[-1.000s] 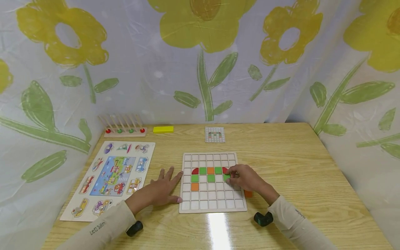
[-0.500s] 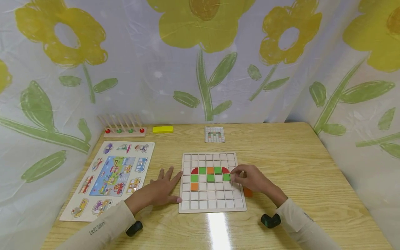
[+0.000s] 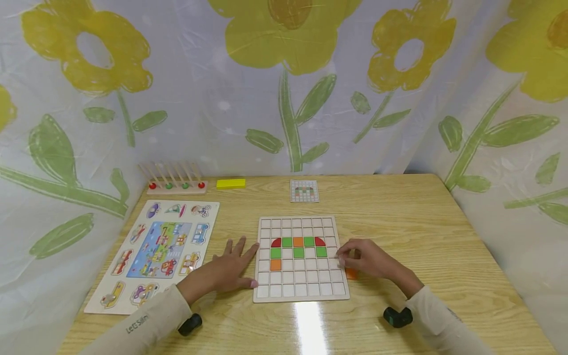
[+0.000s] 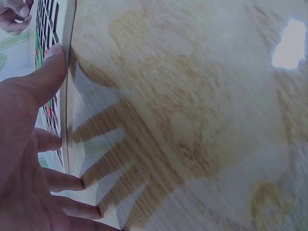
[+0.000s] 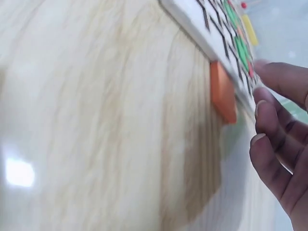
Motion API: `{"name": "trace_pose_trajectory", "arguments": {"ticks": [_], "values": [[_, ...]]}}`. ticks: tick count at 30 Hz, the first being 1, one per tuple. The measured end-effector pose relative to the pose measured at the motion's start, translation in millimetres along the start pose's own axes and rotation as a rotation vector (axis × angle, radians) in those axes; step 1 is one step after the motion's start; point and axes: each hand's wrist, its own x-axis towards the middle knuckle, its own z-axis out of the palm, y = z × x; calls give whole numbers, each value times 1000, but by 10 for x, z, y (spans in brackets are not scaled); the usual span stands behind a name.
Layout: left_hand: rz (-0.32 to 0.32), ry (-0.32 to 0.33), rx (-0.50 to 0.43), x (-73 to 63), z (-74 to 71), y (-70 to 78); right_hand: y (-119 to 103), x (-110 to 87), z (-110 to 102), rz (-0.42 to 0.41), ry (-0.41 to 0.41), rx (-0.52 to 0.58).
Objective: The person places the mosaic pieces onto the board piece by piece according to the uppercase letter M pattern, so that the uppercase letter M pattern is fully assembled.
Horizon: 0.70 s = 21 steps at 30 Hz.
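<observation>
A wooden grid board (image 3: 288,292) lies on the table. Red, green and orange tiles fill some of its squares, including an orange tile (image 3: 276,265) low on the left. My left hand (image 3: 228,270) lies spread on the table, thumb and index fingertip at the board's left edge. Loosely bent and holding nothing, my right hand (image 3: 368,259) hovers by the board's right edge. Just below its fingers is a loose orange square block (image 3: 351,273), partly covered in the head view. In the right wrist view this block (image 5: 223,91) lies against the board's side, apart from the fingertips.
Behind the board lies a small pattern card (image 3: 304,191). A picture puzzle (image 3: 204,261) takes up the left side. At the back left are a peg rack (image 3: 177,190) with red and green beads and a yellow block (image 3: 231,184). A flowered curtain hangs behind.
My right hand has drawn back from the green and red tiles at the grid's right, moving right and down toward the orange block. My left hand has stayed in place.
</observation>
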Motion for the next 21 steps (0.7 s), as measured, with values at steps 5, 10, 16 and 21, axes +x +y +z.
{"name": "trace_pose_trajectory", "arguments": {"ticks": [5, 10, 16, 21], "values": [[-1, -1, -4, -4, -2, 3, 77, -100, -33, -18, -27, 8], [0, -5, -9, -19, -21, 19, 136, -181, -70, -26, -54, 3], [-4, -11, -7, -29, -37, 35, 170, -234, -89, -45, -66, 3], [-12, -14, 5, -26, -32, 31, 157, -253, -92, -54, -93, 13]]}}
